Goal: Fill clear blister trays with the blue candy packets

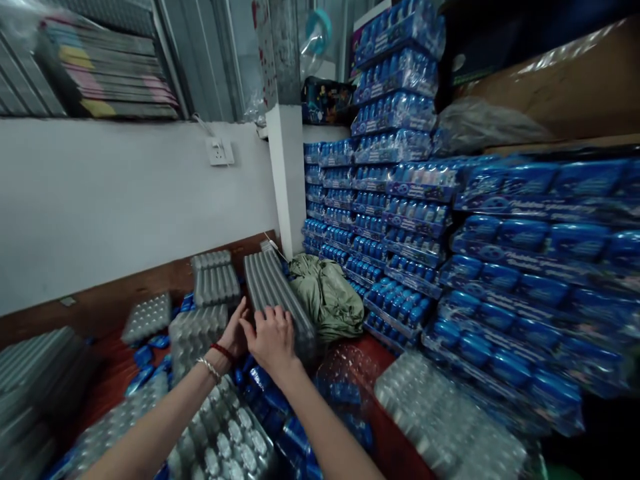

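Forearms [323,423], ribbed stack [277,287] by right hand [273,340], seemingly lengthwise toward wall [135,207]

Blue packs [530,237] and silver-grey trays [270,277] over a red surface [107,363].
The packs stacked at right show glossy blue above violet-blue bands with pale lettering; the middle tray stack is striped lengthwise with ridges, the near tray [235,443] patterned with pale ovals, the near-right tray [445,413] dotted in rows. The crumpled cloth [327,293] is dull olive green. A dark red bracelet [223,352] and a silver one mark the left wrist. Far off: white wall [125,207], turquoise ring [320,25], brown cardboard [575,80], and a grey bundle [110,73] patched yellow and pink.
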